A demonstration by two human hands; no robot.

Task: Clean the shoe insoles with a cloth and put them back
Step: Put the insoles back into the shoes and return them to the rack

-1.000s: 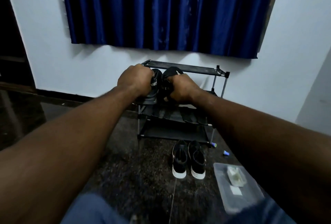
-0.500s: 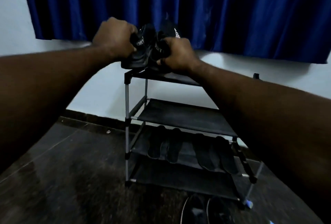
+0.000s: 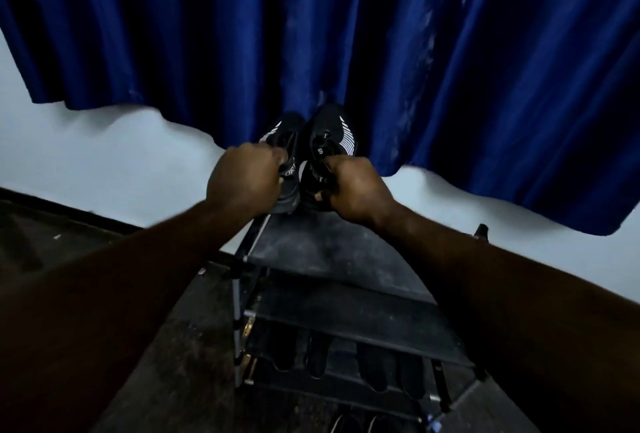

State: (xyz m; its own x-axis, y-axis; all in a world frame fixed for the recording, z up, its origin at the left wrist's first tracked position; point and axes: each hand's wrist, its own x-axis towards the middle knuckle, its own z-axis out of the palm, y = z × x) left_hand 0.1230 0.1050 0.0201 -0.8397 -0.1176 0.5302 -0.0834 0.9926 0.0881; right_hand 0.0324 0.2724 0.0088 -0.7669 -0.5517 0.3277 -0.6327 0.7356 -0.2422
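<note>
Leftmost, a dark speckled floor [image 3: 166,363] meets a pale wall [image 3: 104,159]; a blue curtain [image 3: 311,34] hangs across the whole upper field, its hem wavy.

Left hand [image 3: 242,178]: forearm stretched forward, fingers curled tight round the heel collar of the left shoe [image 3: 285,141], knuckles up; grip firm, fingertips hidden inside the opening.

Left shoe black, white stripes on its side, toe pointing away toward the curtain; right shoe [image 3: 332,134] just beside it, same make, white lettering on the tongue; the two nearly touch at the heels.

Right hand [image 3: 356,190]: fingers curled over the heel of the right shoe, thumb tucked underneath; closed on it, not spread.

Both shoes are held at the rear left corner of the shoe rack [image 3: 329,252], over its top shelf; cannot tell whether the soles rest on the shelf or sit just above it.

Rack is dark and tiered, with grey uprights; on a lower shelf four dark insoles [image 3: 372,368] lie flat side by side, toes toward the wall, partly hidden by the shelf above.

Bottom edge, on the floor before the rack: white-soled toes of a second pair [image 3: 341,425], mostly cut off.
</note>
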